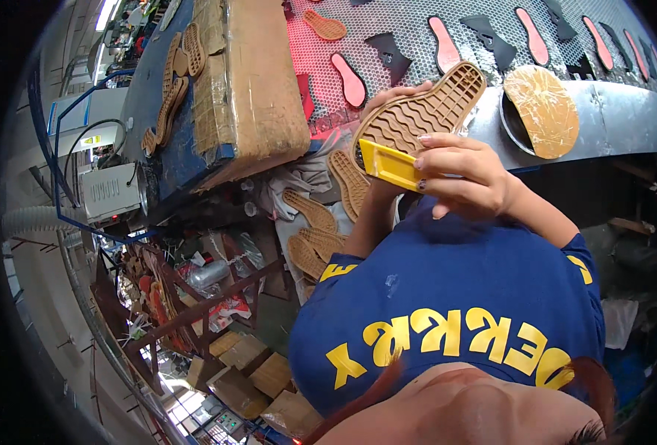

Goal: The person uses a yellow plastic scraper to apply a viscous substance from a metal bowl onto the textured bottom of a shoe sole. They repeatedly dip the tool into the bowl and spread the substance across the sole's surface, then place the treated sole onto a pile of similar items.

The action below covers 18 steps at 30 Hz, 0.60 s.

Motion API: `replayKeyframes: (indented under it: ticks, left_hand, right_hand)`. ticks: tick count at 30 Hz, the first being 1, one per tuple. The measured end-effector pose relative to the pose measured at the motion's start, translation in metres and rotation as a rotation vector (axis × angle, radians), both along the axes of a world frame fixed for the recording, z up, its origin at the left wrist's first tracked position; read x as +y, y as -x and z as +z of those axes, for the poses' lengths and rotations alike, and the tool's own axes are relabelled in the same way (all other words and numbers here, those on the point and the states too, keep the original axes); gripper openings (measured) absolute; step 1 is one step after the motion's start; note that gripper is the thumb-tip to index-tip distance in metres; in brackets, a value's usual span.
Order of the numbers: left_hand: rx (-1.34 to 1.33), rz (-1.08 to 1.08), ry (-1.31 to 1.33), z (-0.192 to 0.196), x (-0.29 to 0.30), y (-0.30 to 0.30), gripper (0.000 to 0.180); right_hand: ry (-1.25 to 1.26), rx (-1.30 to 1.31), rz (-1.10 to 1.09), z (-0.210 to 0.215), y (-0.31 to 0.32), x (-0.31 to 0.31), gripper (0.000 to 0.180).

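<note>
The left hand [399, 96] was curled around a tan rubber outsole [417, 111], its fingers wrapped over the far edge while the rest of it was hidden behind the sole. The outsole was raised in front of the person's chest, ridged tread facing up, before the near edge of a perforated metal bed [410, 26]. The right hand [465, 174] was closed, fingers and thumb, on a yellow scraper [388, 165], which overlapped the sole's lower end; whether its edge actually touched the tread was hard to tell from this angle.

Across the metal bed lay pink insoles [530, 33] and black cut pieces [489, 41], under a reddish glow at its left end. On its smooth metal border [625, 111] sat a scuffed tan disc [551, 111]. To the left stood a block faced with worn cardboard [261, 81], with more tan soles [169, 111] on its blue top, and other loose soles [310, 211] lay lower down near the left forearm. Farther into the room were a grey metal cabinet [109, 196], a ribbed hose [43, 219], a rusty rack [195, 315] and cardboard boxes [273, 374].
</note>
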<state>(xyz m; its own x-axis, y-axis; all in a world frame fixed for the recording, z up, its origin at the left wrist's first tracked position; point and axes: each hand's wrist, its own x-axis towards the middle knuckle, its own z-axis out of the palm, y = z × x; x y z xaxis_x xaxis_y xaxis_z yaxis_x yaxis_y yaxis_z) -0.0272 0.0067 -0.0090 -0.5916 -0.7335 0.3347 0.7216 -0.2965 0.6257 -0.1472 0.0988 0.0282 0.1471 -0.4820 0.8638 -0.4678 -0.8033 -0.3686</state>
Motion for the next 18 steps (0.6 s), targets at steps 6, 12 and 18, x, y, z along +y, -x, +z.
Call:
replayKeyframes:
  ticks: [6, 12, 18]
  left_hand:
    - [-0.016, -0.108, 0.013, -0.006, -0.002, -0.006, 0.059]
    - [-0.201, 0.037, 0.295, -0.003, -0.012, -0.013, 0.114]
    - [0.072, -0.094, -0.240, -0.022, -0.079, -0.021, 0.077]
  right_hand:
    - [-0.122, -0.068, 0.078, 0.003, 0.018, 0.009, 0.023]
    - [-0.246, -0.478, -0.090, -0.010, 0.026, 0.018, 0.020]
    - [-0.428, -1.393, -0.079, -0.025, 0.047, 0.005, 0.024]
